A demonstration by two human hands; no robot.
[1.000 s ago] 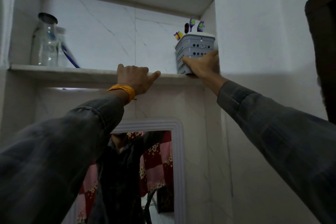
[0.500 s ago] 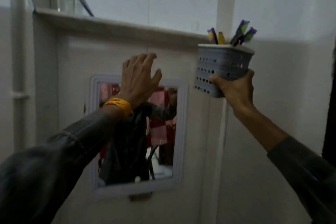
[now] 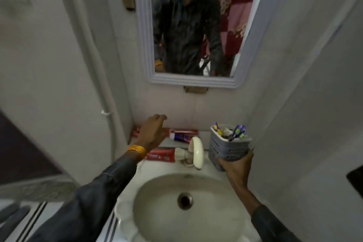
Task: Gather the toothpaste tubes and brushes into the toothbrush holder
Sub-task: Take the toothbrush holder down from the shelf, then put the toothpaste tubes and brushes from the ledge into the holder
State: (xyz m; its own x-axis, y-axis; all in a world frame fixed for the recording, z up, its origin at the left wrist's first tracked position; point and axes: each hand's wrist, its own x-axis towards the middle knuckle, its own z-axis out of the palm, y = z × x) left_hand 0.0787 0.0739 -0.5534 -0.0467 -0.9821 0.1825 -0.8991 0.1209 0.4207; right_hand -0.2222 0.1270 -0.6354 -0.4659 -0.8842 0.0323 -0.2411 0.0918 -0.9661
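My right hand (image 3: 236, 167) grips the bottom of a grey perforated toothbrush holder (image 3: 225, 148), held upright over the right rim of the sink. Several purple and yellow brushes (image 3: 237, 132) stick out of it. Two red toothpaste tubes lie at the back of the sink: one (image 3: 183, 135) against the wall, one (image 3: 162, 155) left of the tap. A further red tube end (image 3: 135, 131) shows behind my left hand. My left hand (image 3: 154, 133) hovers open above the tubes, fingers apart, holding nothing.
A white tap (image 3: 196, 151) stands between the tubes and the holder. Below is the white sink basin (image 3: 153, 198) with its drain (image 3: 185, 200). A white-framed mirror (image 3: 145, 45) hangs on the wall above, showing a person. A pipe (image 3: 106, 104) runs down the left wall.
My right hand took the holder off the high shelf and brought it down to the sink. My left hand left the shelf edge and dropped to just above the toothpaste tubes.
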